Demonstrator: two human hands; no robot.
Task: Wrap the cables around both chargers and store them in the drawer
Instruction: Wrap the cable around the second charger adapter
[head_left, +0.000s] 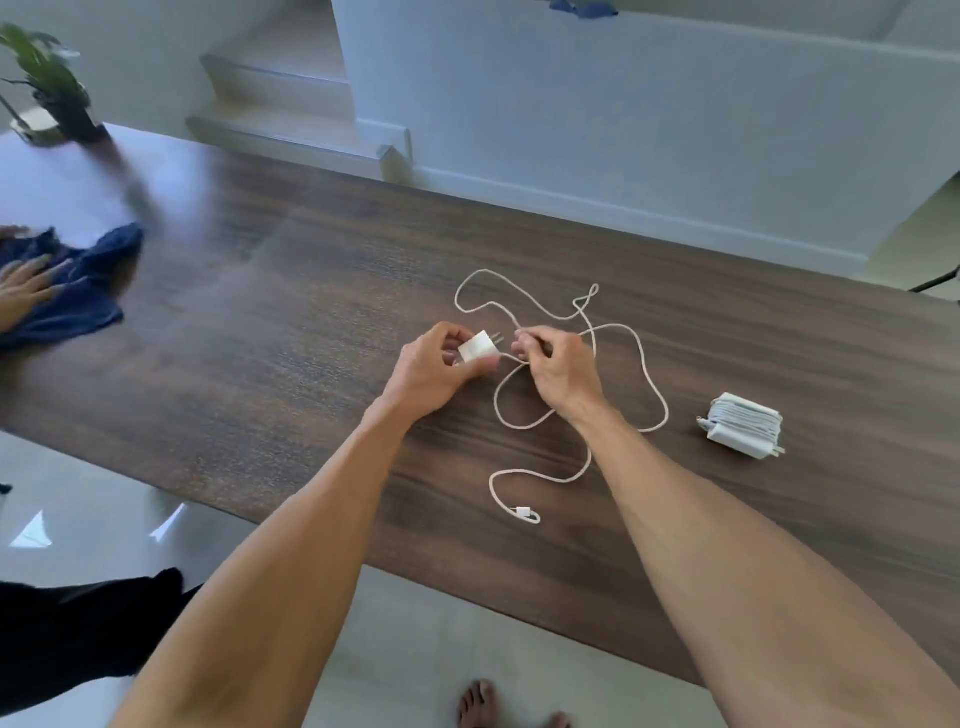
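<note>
**Second charger in hand, cable loose across the table**

Left hand (441, 364) gripped the small white charger (479, 348), fingers curled round its body, prongs pointing right. Right hand (553, 364) pinched the white cable (652, 384) just beside the charger; which fingers did the pinching I couldn't tell, they were partly hidden. No turns on this charger yet, as far as I could judge.

Rest of the cable sprawled in loose loops on the wooden table (311, 338), crossing itself in several places. Its free connector (525, 514) lay near the front edge, well apart from the hands.

Risks from here:
- Crossed loops could pull into a knot if wound without first running the cable straight.
- The free end could drag off the front edge as slack gets taken up.
- Winding tight at the plug exit would kink the cable.
- Loose turns would slip off such a small body before it got stored.

Count:
- Chargers: two. The other one, the wrapped charger (743, 423), sat on the table to the right, cable bundled around it.
- Loose cables: one.
- Drawer: none in view.
- Blue cloth (78, 291): one, far left, another person's hand (23, 291) resting on it.
- Potted plant (52, 83): one, back left corner.
</note>
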